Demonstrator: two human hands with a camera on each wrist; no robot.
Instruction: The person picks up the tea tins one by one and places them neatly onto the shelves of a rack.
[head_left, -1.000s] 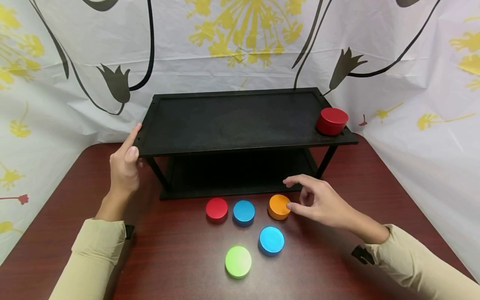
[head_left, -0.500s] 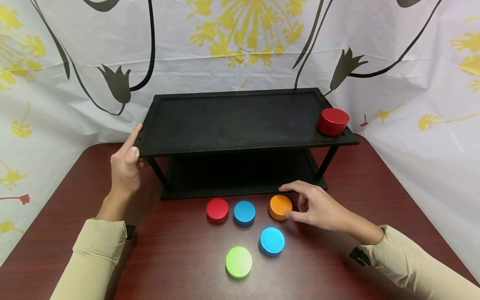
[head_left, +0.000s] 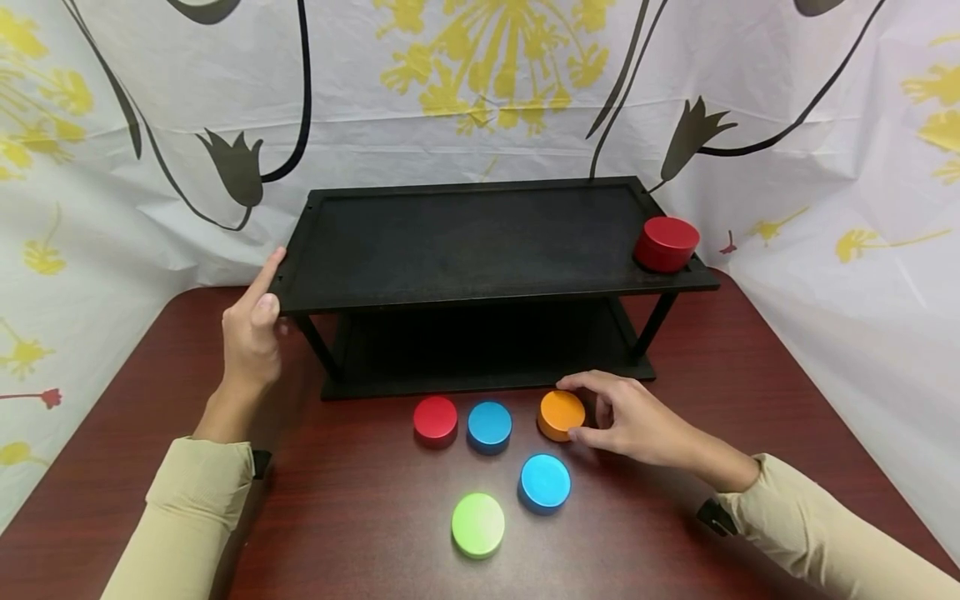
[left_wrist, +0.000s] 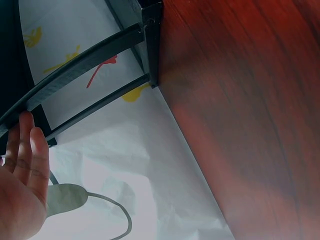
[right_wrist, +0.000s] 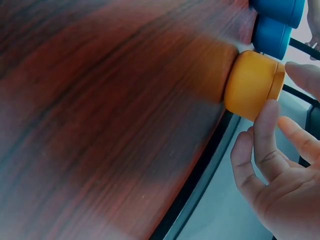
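My left hand (head_left: 251,342) holds the front left corner of the black two-tier shelf (head_left: 465,242). Its index finger lies along the side edge, the thumb sits at the corner, and other fingers reach beneath. The left wrist view shows straight fingers (left_wrist: 31,155) against the shelf's rail (left_wrist: 85,65). In front of the shelf, my right hand (head_left: 637,419) pinches a round orange container (head_left: 561,414) that stands on the table. The right wrist view has its thumb and fingertips at the lid end of the orange container (right_wrist: 252,82).
Left of the orange container stand a blue container (head_left: 489,427) and a red one (head_left: 435,420). Nearer are a light blue container (head_left: 544,482) and a green one (head_left: 477,524). A larger red container (head_left: 667,243) sits on the shelf's right end. A patterned cloth (head_left: 480,92) hangs behind.
My right hand has moved down and slightly left, its index finger coming down to the far side of the orange container. My left hand stays at the shelf corner.
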